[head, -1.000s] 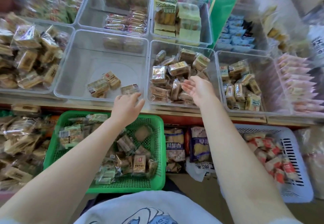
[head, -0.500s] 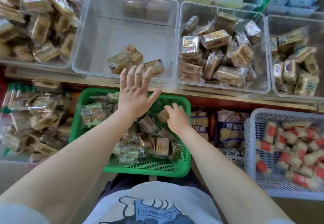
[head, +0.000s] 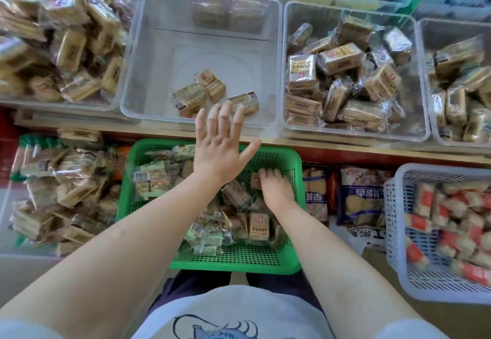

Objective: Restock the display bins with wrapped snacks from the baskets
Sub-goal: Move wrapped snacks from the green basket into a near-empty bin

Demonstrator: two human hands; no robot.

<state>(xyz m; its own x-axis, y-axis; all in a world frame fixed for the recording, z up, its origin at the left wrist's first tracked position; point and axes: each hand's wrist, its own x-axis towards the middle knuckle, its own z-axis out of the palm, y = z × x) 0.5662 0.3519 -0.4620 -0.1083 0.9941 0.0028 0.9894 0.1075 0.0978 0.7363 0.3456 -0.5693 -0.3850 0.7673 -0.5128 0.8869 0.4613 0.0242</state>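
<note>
Shop shelving holds a near-empty clear bin (head: 148, 78) beyond the spread, empty left hand (head: 221, 150), while the right hand (head: 275, 188) grips a brown snack pack (head: 256, 180) in the green basket (head: 212, 261), likely to restock.

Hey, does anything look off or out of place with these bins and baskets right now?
Nothing spilled or damaged. The middle clear bin stands out: only three snacks inside, while its neighbours are well filled. The left hand hovers open; the right hand reaches into the green basket.
</note>
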